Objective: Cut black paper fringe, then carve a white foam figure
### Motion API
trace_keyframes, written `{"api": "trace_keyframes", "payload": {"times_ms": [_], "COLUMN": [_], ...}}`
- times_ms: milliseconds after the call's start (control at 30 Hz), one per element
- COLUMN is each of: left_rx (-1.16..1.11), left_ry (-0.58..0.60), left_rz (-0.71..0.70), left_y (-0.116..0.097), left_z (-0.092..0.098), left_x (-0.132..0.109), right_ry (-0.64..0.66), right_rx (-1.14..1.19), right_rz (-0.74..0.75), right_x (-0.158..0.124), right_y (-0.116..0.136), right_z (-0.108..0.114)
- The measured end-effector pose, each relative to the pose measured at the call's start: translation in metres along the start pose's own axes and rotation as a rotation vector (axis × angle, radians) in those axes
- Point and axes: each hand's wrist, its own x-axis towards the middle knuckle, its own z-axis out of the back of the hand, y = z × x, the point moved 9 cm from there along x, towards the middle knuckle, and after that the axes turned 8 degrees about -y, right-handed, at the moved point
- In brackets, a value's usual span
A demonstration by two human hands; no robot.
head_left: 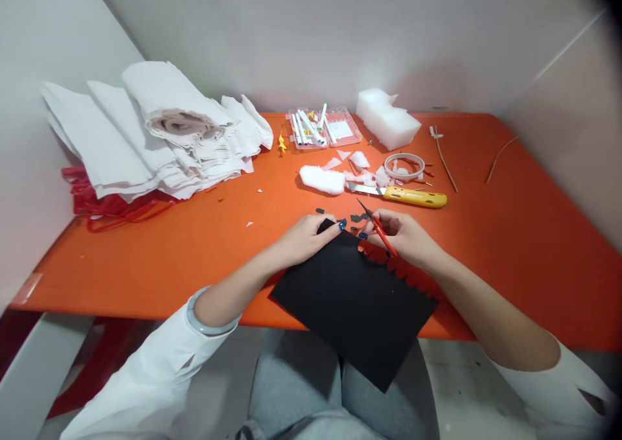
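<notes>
My left hand (315, 238) pinches the upper corner of a black sheet of paper (357, 301), thumb on top. The sheet is tilted, and its near corner hangs past the table edge over my lap. A row of scalloped cuts runs along its right edge. In my right hand (401, 232) is a small pair of scissors (381, 232) with red handles, its dark tips pointing up and left, just above the paper's far edge. Small black paper scraps (358, 218) lie on the table between and beyond my hands.
On the orange table (204, 258) lie a yellow utility knife (415, 197), a roll of tape (404, 166) and white foam pieces (322, 179). Behind them are a box of markers (311, 129) and a foam block (389, 119). White sheets (160, 135) are piled at left, over red bags (111, 203).
</notes>
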Motion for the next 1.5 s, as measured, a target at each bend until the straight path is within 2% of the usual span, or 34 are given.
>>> {"api": "trace_keyframes", "payload": {"times_ms": [100, 233, 333, 400, 433, 500, 567, 600, 667, 833, 933, 1067, 1167, 1233, 1333, 1400, 1500], "left_rx": [-0.009, -0.055, -0.286, -0.529, -0.624, -0.737, -0.786, -0.792, -0.770, -0.599, -0.533, -0.454, -0.453, -0.478, -0.509, -0.500, -0.466], "left_ry": [0.003, 0.013, 0.039, 0.044, 0.040, -0.032, -0.066, -0.074, -0.082, -0.224, -0.297, -0.360, -0.350, -0.341, -0.298, -0.222, -0.088], "left_rz": [0.044, 0.063, 0.189, 0.346, 0.387, 0.374, 0.314, 0.289, 0.268, 0.264, 0.266, 0.250, 0.258, 0.256, 0.273, 0.292, 0.302], "left_y": [0.002, 0.004, 0.015, 0.027, 0.030, 0.031, 0.029, 0.028, 0.030, 0.042, 0.051, 0.062, 0.068, 0.069, 0.068, 0.065, 0.060], "left_z": [-0.002, -0.006, -0.005, 0.000, 0.005, 0.021, 0.031, 0.032, 0.028, 0.029, 0.044, 0.068, 0.081, 0.090, 0.095, 0.091, 0.078], "left_x": [-0.001, -0.002, 0.000, 0.001, 0.003, 0.008, 0.011, 0.012, 0.011, 0.011, 0.014, 0.018, 0.018, 0.016, 0.010, 0.007, 0.003], "right_ry": [-0.012, 0.080, 0.063, -0.068, -0.180, -0.426, -0.600, -0.648, -0.661, -0.457, -0.367, -0.145, 0.055, 0.260, 0.590, 0.660, 0.689], "right_rx": [0.045, 0.019, 0.000, 0.005, 0.020, 0.064, 0.135, 0.171, 0.231, 0.215, 0.219, 0.201, 0.111, 0.004, -0.148, -0.168, -0.147], "right_rz": [-0.019, -0.051, -0.058, -0.021, 0.010, 0.051, 0.050, 0.039, 0.030, 0.035, 0.024, 0.026, 0.025, -0.018, -0.167, -0.199, -0.182], "right_x": [-0.001, -0.004, -0.002, 0.002, 0.003, 0.002, -0.001, -0.002, -0.003, 0.002, 0.004, 0.007, 0.001, -0.011, -0.036, -0.043, -0.044], "right_y": [0.001, -0.006, -0.008, -0.002, 0.002, 0.007, 0.006, 0.004, 0.001, 0.003, 0.005, 0.010, 0.017, 0.017, 0.007, 0.006, 0.007], "right_z": [-0.001, -0.015, -0.011, 0.008, 0.023, 0.055, 0.075, 0.079, 0.077, 0.048, 0.045, 0.046, 0.043, 0.032, 0.010, 0.003, -0.003]}}
